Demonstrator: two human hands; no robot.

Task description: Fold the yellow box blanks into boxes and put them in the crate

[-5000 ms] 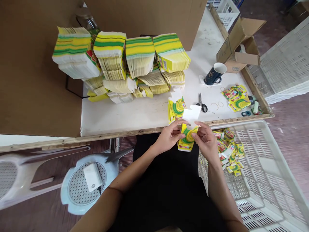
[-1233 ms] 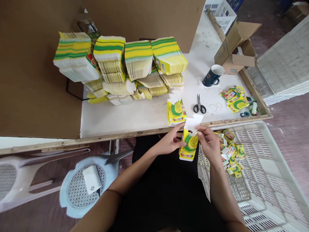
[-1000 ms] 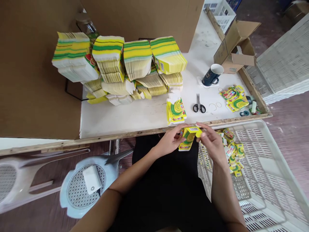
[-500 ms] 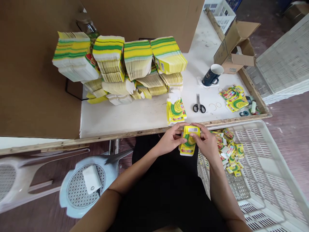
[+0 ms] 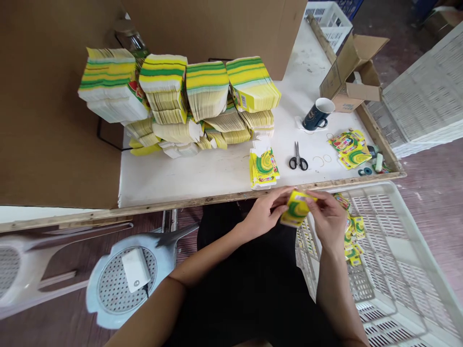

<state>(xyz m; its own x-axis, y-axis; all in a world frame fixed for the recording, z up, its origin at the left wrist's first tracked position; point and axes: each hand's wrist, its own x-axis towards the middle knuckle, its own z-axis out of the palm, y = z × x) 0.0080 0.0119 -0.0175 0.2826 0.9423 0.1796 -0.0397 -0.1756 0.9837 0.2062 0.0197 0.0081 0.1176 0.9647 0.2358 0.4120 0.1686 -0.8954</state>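
Between my two hands is a small yellow and green printed carton point(image 5: 297, 210), slightly blurred, held just in front of the table's edge. My left hand point(image 5: 263, 215) pinches its left side with thumb and fingers. On its right side my right hand point(image 5: 327, 215) grips it, the thumb on the printed face. A small pile of flat cartons point(image 5: 264, 166) lies on the table just beyond my left hand. Below and right of my right hand, several folded cartons point(image 5: 352, 236) lie in a white plastic crate point(image 5: 408, 231).
Tall stacks of flat cartons point(image 5: 208, 91) stand at the back of the white table point(image 5: 173, 178). To their right are scissors point(image 5: 298, 157), a dark mug point(image 5: 318, 114), more cartons point(image 5: 352, 148) and an open cardboard box point(image 5: 350, 79). A blue stool point(image 5: 126, 299) holding a white device point(image 5: 135, 270) stands at lower left.
Both hands have moved right with the carton, toward the crate. The carton is now tilted and looks narrower, and my right hand covers part of the crate's pile.
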